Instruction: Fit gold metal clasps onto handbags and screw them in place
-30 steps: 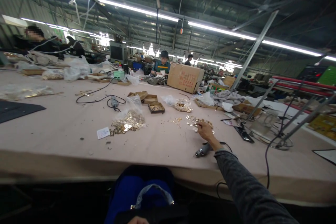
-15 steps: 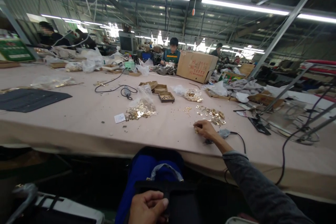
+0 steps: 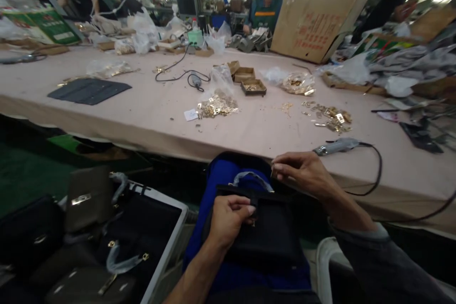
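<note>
Left hand (image 3: 230, 218): forearm comes up from bottom centre, back of hand up, fingers curled in, thumb against index. Gripping the upper front of the black bag (image 3: 272, 232), at its centre tab by the look of it; exact hold hidden under the fingers.

Right hand (image 3: 295, 171): forearm in from lower right, wrist roughly level, just above the bag's right top corner, by the surface (image 3: 256, 128) edge. Thumb and fingertips closed in a pinch on a small piece (image 3: 273, 172); too small to tell which part.

Bag sits on the lap over blue cloth (image 3: 213, 256), plastic-wrapped handle (image 3: 252, 176) standing up.

Containers: open clear plastic bag (image 3: 223, 78) spilling gold-coloured fittings (image 3: 219, 104); small open box (image 3: 253, 89) just right of it holds small metal bits; another plastic bag (image 3: 298, 83) further right is full of gold-coloured parts. White-rimmed container (image 3: 183, 209) lower left has dark bags with wrapped handles in and around it. Big carton (image 3: 317, 26) at the far edge, contents not visible.

Loose pile of gold-coloured plates (image 3: 333, 116) on the surface, corded tool (image 3: 338, 146) between it and the right hand.
</note>
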Demonstrator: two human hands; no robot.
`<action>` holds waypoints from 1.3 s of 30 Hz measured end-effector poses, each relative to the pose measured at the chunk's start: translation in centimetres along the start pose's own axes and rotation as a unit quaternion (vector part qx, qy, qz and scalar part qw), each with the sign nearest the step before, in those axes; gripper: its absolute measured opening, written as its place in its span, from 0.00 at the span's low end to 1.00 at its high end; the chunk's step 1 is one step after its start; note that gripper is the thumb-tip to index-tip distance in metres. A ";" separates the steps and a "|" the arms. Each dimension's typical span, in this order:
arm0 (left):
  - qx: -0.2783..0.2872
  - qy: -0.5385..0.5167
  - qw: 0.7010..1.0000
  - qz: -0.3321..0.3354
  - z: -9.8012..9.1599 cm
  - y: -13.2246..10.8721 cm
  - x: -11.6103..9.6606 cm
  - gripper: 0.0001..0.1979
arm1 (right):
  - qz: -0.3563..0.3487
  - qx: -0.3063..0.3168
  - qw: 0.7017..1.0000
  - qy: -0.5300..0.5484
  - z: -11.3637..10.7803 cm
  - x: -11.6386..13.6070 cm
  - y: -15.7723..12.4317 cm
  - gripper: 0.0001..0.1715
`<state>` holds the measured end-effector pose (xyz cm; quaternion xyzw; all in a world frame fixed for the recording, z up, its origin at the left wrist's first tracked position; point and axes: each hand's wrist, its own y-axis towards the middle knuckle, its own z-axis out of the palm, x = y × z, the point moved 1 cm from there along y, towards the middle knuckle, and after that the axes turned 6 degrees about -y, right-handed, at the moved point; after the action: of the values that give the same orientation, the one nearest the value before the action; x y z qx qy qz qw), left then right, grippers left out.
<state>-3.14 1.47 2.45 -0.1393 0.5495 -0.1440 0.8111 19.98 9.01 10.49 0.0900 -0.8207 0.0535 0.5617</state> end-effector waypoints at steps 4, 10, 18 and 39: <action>0.009 0.003 1.000 -0.016 -0.1 0.0 -0.1 0.17 | 0.021 0.077 0.992 0.094 4.6 0.6 -3.7 0.15; 0.049 -0.017 0.999 -0.013 -0.3 -0.1 0.1 0.16 | 0.056 0.062 0.991 0.100 7.4 -1.7 -5.2 0.14; 0.064 -0.023 0.998 -0.010 -0.4 0.0 0.3 0.15 | 0.097 0.031 0.991 0.091 8.6 -1.7 -5.6 0.16; -0.011 -0.052 0.999 0.008 0.5 -0.8 0.5 0.14 | 0.102 -0.068 0.982 -0.140 10.1 -1.7 -7.9 0.21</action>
<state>-2.56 0.60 2.51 -0.1514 0.5095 -0.1236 0.8380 13.00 -0.49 5.13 -0.0262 -0.8979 0.0420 0.4373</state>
